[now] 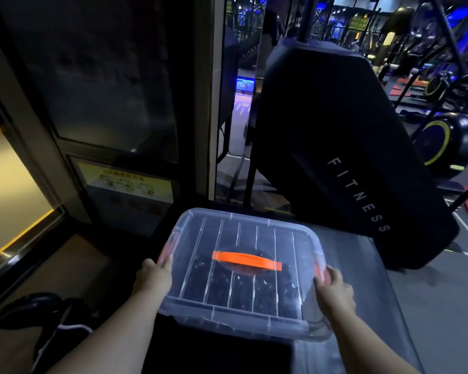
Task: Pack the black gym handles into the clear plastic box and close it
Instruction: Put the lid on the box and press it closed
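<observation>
Head view of a clear plastic box (229, 323) resting on a grey surface (405, 306) directly in front of the person, with its ribbed transparent lid (257, 232) seated on top. An orange carrying handle (246, 260) lies flat across the middle of the lid. Through the lid the black gym handles (219, 288) appear as a dark mass on the floor of the box; individual pieces cannot be told apart. The left hand (154, 276) meets the box at its left short side, where the fingers (168, 261) curl over the lid's edge at the orange left latch (164, 252) and grip it. The right hand (334, 288) mirrors this on the right short side: its fingers (333, 272) wrap the rim at the orange right latch (318, 267), while the thumb lies on the lid's top just inside the edge. The box thus sits between the two hands, held at both ends, with both forearms reaching in from the lower frame. Whether either latch is fully snapped down cannot be told. Behind the box stands a large black machine housing (335, 125) lettered "FITNESS". A dark glass door (106, 90) stands to the left, and a black shoe (27, 309) rests on the floor at lower left.
</observation>
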The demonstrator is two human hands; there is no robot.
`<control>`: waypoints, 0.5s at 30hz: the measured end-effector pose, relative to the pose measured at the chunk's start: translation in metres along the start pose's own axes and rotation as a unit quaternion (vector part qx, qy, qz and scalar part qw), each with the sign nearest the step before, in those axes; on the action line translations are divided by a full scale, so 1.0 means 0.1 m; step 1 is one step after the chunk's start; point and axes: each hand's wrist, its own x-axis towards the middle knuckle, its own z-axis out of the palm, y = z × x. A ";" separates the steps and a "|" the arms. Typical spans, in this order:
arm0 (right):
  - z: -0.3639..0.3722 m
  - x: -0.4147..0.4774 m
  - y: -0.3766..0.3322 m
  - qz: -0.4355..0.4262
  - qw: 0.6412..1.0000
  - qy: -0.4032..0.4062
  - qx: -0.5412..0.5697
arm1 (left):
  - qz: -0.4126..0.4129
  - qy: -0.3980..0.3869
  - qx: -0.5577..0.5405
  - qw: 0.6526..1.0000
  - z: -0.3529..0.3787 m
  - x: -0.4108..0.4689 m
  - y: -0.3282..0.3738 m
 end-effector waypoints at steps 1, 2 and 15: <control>0.00 0.01 0.00 -0.004 1.000 -0.009 0.026 | -0.017 -0.004 -0.007 1.000 0.01 0.01 0.04; -0.01 0.02 0.00 -0.008 0.999 -0.018 0.049 | -0.033 -0.007 -0.025 0.999 0.02 0.02 0.06; 0.03 0.04 0.00 0.033 0.991 -0.019 0.131 | 0.057 0.034 0.046 0.997 0.05 0.01 -0.01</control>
